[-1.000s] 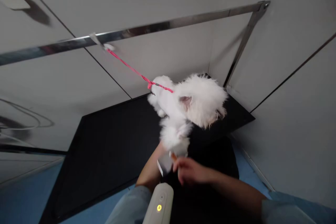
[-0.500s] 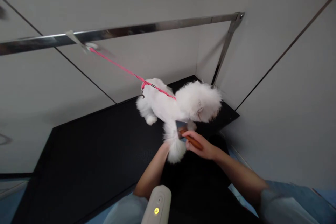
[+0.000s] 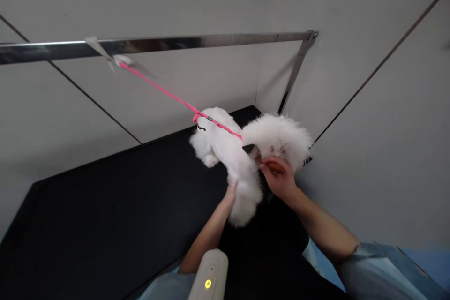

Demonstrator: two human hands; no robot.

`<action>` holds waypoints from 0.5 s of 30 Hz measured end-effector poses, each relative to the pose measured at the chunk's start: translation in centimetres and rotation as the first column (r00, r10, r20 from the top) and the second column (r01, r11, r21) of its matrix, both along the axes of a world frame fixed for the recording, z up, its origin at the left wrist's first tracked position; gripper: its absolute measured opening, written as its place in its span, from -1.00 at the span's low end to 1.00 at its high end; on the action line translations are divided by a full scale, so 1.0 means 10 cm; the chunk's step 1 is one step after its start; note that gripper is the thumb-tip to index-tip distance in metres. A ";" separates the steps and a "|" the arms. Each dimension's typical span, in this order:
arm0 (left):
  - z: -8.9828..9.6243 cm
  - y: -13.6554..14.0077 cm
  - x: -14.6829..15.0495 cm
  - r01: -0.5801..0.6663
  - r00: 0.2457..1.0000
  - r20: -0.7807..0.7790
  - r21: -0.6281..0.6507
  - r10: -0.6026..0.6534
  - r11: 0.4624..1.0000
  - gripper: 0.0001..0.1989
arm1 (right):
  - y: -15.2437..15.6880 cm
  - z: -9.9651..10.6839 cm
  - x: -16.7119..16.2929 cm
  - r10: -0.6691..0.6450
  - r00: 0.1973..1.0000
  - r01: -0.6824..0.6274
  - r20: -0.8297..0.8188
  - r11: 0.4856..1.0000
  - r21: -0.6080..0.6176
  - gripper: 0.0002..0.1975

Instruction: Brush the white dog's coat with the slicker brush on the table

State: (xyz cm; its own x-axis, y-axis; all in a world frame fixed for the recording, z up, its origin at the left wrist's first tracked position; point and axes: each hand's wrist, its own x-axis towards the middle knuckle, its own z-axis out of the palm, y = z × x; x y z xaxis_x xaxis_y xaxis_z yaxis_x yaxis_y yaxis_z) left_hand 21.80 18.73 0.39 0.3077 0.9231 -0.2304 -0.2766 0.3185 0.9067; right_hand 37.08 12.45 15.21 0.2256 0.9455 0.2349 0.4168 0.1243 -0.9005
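Note:
A fluffy white dog (image 3: 225, 138) stands on a black table, its head to the right. Against its raised front leg (image 3: 246, 192) lies my left hand (image 3: 231, 190), wrapped around the limb from the left; most of those fingers are buried in fur. My right hand (image 3: 279, 178) is closed round the wooden handle of a slicker brush (image 3: 250, 150). The brush head sits at the dog's shoulder, just below the head. A pink leash (image 3: 158, 86) runs from the dog's neck up to a metal bar.
The metal bar (image 3: 168, 44) crosses above the dog, with a support post (image 3: 295, 72) at the right. The black tabletop (image 3: 116, 206) extends left. A pale wall stands behind. A white device with a yellow light (image 3: 210, 274) juts up at the bottom.
My right hand has lifted the brush from the lower front leg up to the shoulder near the head. My left hand has moved slightly up and right with the leg.

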 end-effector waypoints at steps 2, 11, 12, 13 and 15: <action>0.02 -0.07 -0.03 0.027 0.999 -0.026 0.056 -0.026 0.998 -0.46 | 0.00 0.05 -0.01 0.127 0.991 -0.124 0.034 0.988 -0.095 -0.86; 0.24 -0.13 0.08 0.079 0.996 -0.070 0.259 -0.063 0.963 -0.60 | 0.08 0.17 -0.14 0.160 0.954 -0.163 0.254 0.987 -0.008 -0.91; 0.29 -0.13 0.11 0.069 0.996 -0.077 0.254 -0.051 0.965 -0.62 | 0.10 0.20 -0.14 0.156 0.949 -0.154 0.272 0.988 -0.031 -0.91; 0.33 -0.14 0.13 0.068 0.995 -0.086 0.251 -0.047 0.966 -0.61 | 0.11 0.23 -0.13 0.114 0.952 -0.114 0.285 0.993 -0.017 -0.92; 0.42 -0.15 0.16 0.086 0.992 -0.109 0.255 -0.060 0.963 -0.55 | 0.12 0.30 -0.11 0.001 0.954 -0.032 0.298 0.995 0.099 -0.93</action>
State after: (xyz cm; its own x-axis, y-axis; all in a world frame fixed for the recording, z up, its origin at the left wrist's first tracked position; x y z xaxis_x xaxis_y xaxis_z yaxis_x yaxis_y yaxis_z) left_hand 23.45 17.26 4.59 0.3644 0.9311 -0.0193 -0.1655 0.0851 0.9825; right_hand 36.03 13.65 18.17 0.1151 0.9162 0.3838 0.6608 0.2178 -0.7182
